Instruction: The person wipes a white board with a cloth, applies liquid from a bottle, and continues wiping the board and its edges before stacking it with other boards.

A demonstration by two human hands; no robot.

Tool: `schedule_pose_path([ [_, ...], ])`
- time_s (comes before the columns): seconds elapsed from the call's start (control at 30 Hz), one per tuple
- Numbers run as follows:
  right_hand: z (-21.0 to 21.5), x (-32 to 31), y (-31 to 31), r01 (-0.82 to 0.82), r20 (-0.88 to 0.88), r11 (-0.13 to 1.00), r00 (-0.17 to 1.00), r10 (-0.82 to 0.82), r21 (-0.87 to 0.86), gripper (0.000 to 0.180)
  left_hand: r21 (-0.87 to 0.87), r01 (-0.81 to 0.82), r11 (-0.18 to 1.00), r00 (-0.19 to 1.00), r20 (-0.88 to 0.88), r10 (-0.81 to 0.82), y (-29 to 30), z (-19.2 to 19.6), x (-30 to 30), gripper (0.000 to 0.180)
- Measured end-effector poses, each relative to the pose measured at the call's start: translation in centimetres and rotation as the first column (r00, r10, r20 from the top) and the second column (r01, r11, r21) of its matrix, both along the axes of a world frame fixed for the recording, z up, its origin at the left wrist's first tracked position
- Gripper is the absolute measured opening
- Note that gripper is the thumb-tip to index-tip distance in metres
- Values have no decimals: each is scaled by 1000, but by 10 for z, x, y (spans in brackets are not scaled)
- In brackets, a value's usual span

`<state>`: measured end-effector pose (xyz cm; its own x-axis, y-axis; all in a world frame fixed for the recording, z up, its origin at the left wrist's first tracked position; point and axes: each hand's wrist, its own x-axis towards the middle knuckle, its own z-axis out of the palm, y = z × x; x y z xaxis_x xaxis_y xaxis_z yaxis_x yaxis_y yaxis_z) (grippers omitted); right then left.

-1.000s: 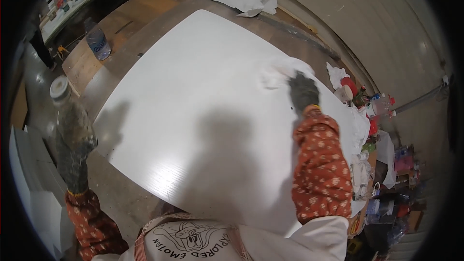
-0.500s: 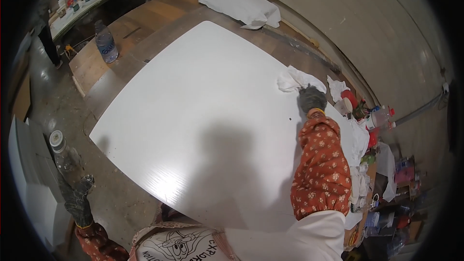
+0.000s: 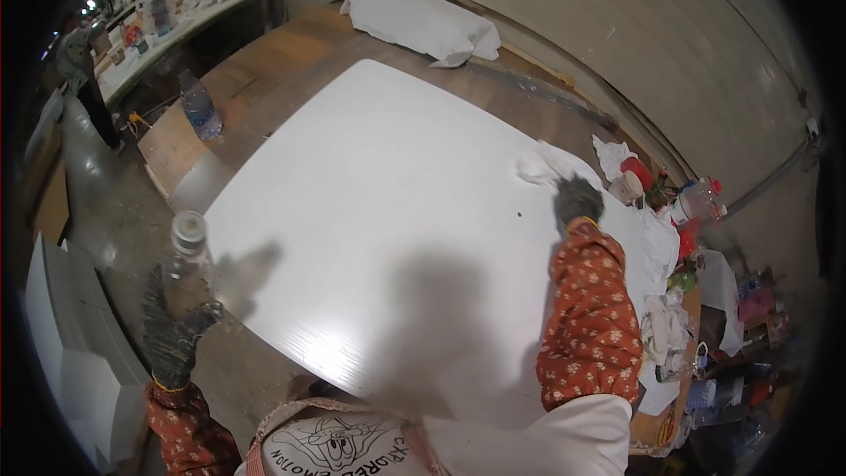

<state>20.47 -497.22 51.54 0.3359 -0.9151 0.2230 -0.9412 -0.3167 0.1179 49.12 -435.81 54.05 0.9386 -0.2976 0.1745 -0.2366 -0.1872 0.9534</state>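
A large white panel (image 3: 352, 176) with rounded edges lies on the wooden table in front of me. My right hand (image 3: 579, 200), in a dark grey glove, is closed on a white cloth (image 3: 553, 161) against the panel's far right edge. To the left, my gloved left hand (image 3: 179, 326) grips a clear plastic bottle (image 3: 190, 236) with a white cap, held up beside the panel's left edge. The bottle's lower part is partly covered by my fingers. A small dark spot (image 3: 519, 214) shows on the panel, left of my right hand.
A water bottle (image 3: 201, 107) stands on the table (image 3: 282, 53) at far left. Folded white sheeting (image 3: 419, 22) lies along the back. Several bottles (image 3: 694, 201), cups and rags crowd the right edge. White boards (image 3: 84, 344) lean at lower left; a person (image 3: 84, 70) stands beyond.
My left hand has brought the bottle rightward and up, closer to the panel's edge. My right hand and the cloth stay near the panel's right edge. The view has shifted slightly.
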Motion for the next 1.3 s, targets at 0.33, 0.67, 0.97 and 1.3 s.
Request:
schedule_pose_path([
  [0.33, 24, 87, 107, -187, 65, 978, 981, 182, 87, 67, 71, 158, 985, 985, -76, -153, -51, 47, -23, 85],
  [0.67, 39, 66, -15, -4, 111, 936, 993, -38, 353, 95, -127, -24, 992, 995, -101, 11, 14, 11, -37, 78],
  [0.97, 12, 83, 26, -284, 125, 953, 955, 270, 103, 67, -27, -214, 976, 975, 50, 215, 67, -1, -53, 70],
  [1.3, -16, 307, 237, -924, 88, 347, 337, 937, -160, 56, -37, -359, 933, 923, -162, 349, 66, 9, -60, 82],
])
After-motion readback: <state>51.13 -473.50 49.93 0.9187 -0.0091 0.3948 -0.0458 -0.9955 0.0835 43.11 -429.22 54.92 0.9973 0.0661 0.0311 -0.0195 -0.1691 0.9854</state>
